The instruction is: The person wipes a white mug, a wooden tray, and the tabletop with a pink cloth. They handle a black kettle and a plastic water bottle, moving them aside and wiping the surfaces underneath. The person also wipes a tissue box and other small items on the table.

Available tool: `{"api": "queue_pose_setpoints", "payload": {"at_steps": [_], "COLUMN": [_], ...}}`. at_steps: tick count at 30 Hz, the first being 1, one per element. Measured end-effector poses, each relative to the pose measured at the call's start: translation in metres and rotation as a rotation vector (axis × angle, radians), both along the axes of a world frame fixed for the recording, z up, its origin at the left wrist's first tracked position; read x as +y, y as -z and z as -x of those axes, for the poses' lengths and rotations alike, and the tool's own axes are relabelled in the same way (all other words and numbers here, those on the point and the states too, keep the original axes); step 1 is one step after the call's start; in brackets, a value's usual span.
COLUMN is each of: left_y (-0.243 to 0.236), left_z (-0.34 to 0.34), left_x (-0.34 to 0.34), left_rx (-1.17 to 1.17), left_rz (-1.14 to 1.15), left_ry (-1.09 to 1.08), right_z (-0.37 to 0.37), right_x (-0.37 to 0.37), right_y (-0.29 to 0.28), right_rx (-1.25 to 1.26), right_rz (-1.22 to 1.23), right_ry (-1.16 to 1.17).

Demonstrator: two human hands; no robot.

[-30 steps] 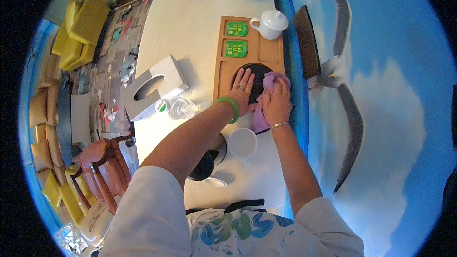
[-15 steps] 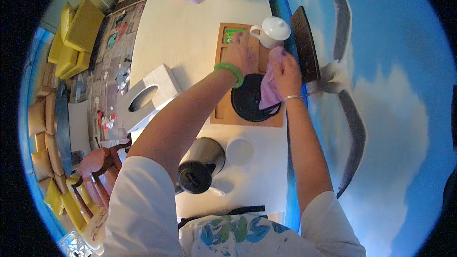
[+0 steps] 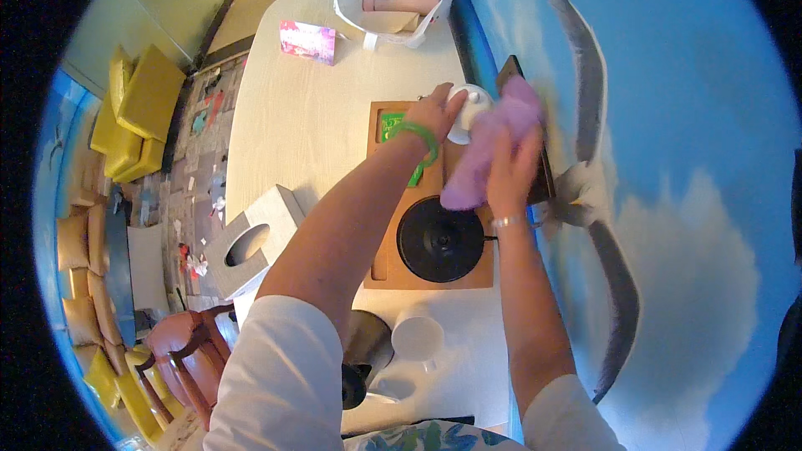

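My left hand [image 3: 440, 108], with a green bangle, grips the white lidded cup [image 3: 475, 108] near its handle, at the back right of the wooden tray [image 3: 378, 234]. My right hand [image 3: 510, 169] holds a motion-blurred pink cloth [image 3: 468, 175] raised beside the cup, above the tray's right side. On the tray, green packets [image 3: 390, 124] are partly hidden by my left hand and wrist. The black round kettle base [image 3: 440, 240] lies uncovered on the tray's front part.
A tissue box [image 3: 251, 246] sits left of the tray. A steel kettle [image 3: 373, 342] and white mug [image 3: 415, 336] are in front. A colourful card [image 3: 307, 42] and white bag [image 3: 393, 0] are farther back. A dark board [image 3: 543, 188] stands by the painted wall [image 3: 685, 200].
My left hand has moved from the black base across the packets to the lidded cup. My right hand has lifted the cloth off the base toward the back right. The view has shifted.
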State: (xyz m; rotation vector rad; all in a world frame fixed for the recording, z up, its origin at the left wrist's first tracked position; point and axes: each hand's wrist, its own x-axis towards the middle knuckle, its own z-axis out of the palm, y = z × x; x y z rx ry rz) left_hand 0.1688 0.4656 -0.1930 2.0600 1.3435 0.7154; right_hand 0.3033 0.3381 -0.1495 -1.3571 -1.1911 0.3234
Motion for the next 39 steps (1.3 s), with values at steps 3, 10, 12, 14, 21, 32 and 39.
{"api": "queue_pose_setpoints", "payload": {"at_steps": [3, 10, 12, 14, 21, 32, 39], "left_y": [0.009, -0.010, -0.014, 0.015, -0.012, -0.066, -0.217], "left_z": [-0.008, -0.004, -0.012, 0.000, -0.022, -0.047, 0.003], "left_x": [0.002, -0.025, -0.029, -0.013, -0.034, -0.074, -0.170], "left_rx": [-0.268, -0.411, -0.414, -0.472, -0.221, -0.996, -0.565], "left_rz": [0.139, 0.279, 0.272, 0.315, 0.059, 0.064, -0.329], "left_ry": [-0.011, -0.143, -0.182, -0.210, -0.217, -0.434, -0.091], "right_z": [-0.004, 0.010, 0.011, 0.031, -0.002, 0.021, 0.035], "right_x": [0.049, 0.068, 0.071, 0.075, 0.072, 0.051, -0.070], "right_y": [0.015, 0.000, 0.002, -0.003, 0.005, -0.028, -0.146], "right_rx": [-0.320, -0.130, -0.175, -0.212, -0.502, -0.106, 0.948], "right_rz": [-0.034, 0.191, 0.149, 0.100, -0.138, -0.207, -0.191], "right_ry": [-0.058, 0.071, 0.132, 0.110, 0.029, 0.015, -0.208]}}
